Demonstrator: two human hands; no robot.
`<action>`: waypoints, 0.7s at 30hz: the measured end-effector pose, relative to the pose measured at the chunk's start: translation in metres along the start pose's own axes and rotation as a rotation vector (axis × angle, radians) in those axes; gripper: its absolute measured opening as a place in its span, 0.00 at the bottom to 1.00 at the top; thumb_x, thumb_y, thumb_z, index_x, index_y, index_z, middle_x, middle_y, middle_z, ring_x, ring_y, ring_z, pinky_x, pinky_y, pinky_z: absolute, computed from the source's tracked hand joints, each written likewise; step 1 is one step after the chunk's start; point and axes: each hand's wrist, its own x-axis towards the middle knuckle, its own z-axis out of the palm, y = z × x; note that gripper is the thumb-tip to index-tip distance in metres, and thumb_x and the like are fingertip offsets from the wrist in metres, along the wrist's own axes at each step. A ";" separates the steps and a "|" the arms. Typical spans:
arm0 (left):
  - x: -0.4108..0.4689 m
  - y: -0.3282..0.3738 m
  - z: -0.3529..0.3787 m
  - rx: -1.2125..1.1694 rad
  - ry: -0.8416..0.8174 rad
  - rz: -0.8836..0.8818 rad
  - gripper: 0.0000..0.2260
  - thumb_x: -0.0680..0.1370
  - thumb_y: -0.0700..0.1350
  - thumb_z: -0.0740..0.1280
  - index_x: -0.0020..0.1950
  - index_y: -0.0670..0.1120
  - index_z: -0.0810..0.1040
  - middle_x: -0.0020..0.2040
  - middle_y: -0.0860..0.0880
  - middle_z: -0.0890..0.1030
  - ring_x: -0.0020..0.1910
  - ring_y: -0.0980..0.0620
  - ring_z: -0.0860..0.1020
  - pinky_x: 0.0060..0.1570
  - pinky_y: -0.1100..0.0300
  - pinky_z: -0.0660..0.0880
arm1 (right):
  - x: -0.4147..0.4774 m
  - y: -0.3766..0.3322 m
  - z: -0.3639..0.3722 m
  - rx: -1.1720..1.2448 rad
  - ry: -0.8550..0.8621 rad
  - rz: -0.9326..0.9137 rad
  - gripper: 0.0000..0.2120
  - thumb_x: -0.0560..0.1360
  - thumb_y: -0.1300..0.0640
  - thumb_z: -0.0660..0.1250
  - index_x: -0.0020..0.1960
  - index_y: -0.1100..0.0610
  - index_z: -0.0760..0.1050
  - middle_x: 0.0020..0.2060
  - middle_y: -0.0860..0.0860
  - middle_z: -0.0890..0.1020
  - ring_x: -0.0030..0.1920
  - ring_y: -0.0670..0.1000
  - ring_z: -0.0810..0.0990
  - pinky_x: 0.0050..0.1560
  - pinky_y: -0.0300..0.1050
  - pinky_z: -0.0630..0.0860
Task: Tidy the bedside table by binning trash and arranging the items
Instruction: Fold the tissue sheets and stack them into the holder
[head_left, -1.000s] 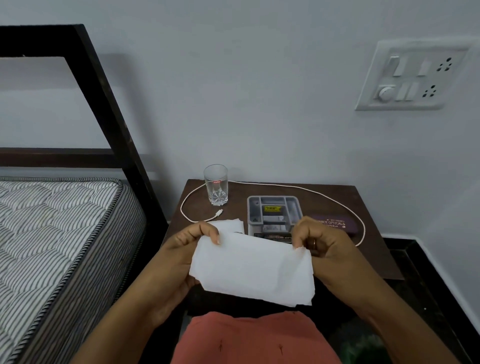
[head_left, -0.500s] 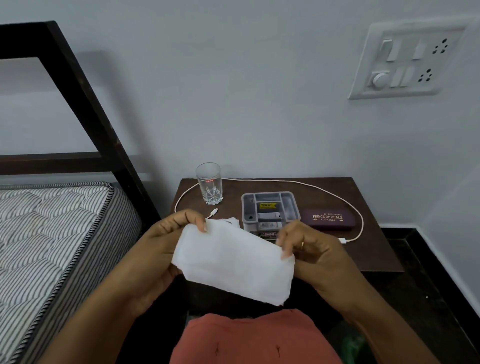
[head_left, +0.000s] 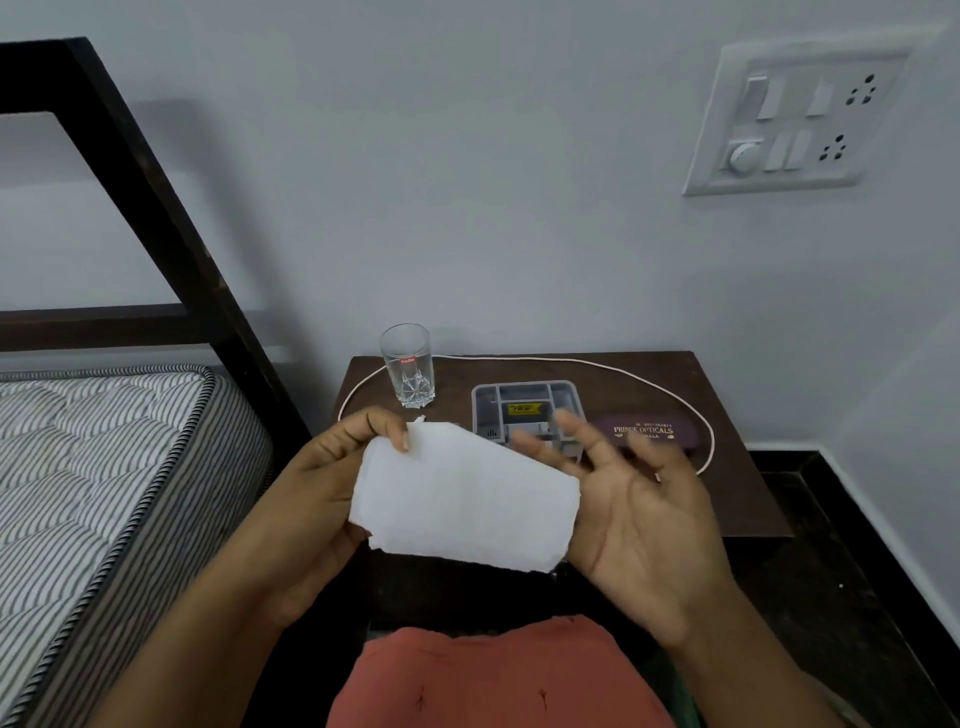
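Holding the white tissue (head_left: 462, 504) up in front of me, above the near edge of the bedside table (head_left: 737, 499), I have it pinched at its upper left corner between thumb and forefinger of my left hand (head_left: 322, 483). My right hand (head_left: 639, 514) is spread wide, palm up, fingers released and blurred, its palm just beside the sheet's right edge (whether it touches, I cannot tell).

I judge the tissue very light, soft and limp: it will sag or flutter, tear at its ragged lower edge, and is best taken at a corner or bunched into the fist. Its long axis runs left to right, tilted down toward the right, with the flat face toward me.

On the table behind stand a glass (head_left: 408, 371) near the far left corner, a grey organiser tray (head_left: 488, 402) mid-table, a spectacle case (head_left: 647, 431) to its right, and a white cable (head_left: 597, 364) looping along the far edge.
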 end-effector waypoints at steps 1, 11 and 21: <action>0.001 0.000 0.001 0.001 -0.002 0.004 0.04 0.71 0.44 0.69 0.36 0.48 0.78 0.46 0.38 0.75 0.43 0.39 0.70 0.28 0.60 0.69 | 0.000 0.002 0.001 0.007 -0.006 0.076 0.31 0.67 0.37 0.65 0.65 0.53 0.71 0.63 0.57 0.77 0.61 0.57 0.78 0.52 0.53 0.78; 0.017 -0.023 -0.007 -0.029 0.018 -0.073 0.16 0.78 0.37 0.58 0.38 0.51 0.80 0.43 0.48 0.83 0.36 0.52 0.77 0.31 0.61 0.76 | 0.012 -0.015 -0.010 -0.668 0.211 0.022 0.21 0.63 0.62 0.73 0.55 0.54 0.74 0.46 0.54 0.85 0.45 0.52 0.84 0.41 0.46 0.81; 0.097 -0.038 0.035 0.671 -0.444 0.056 0.17 0.65 0.54 0.74 0.47 0.45 0.81 0.45 0.43 0.84 0.43 0.52 0.80 0.50 0.47 0.76 | 0.051 -0.085 0.012 -1.810 0.042 0.008 0.24 0.64 0.55 0.76 0.54 0.42 0.70 0.37 0.46 0.83 0.35 0.41 0.77 0.38 0.37 0.74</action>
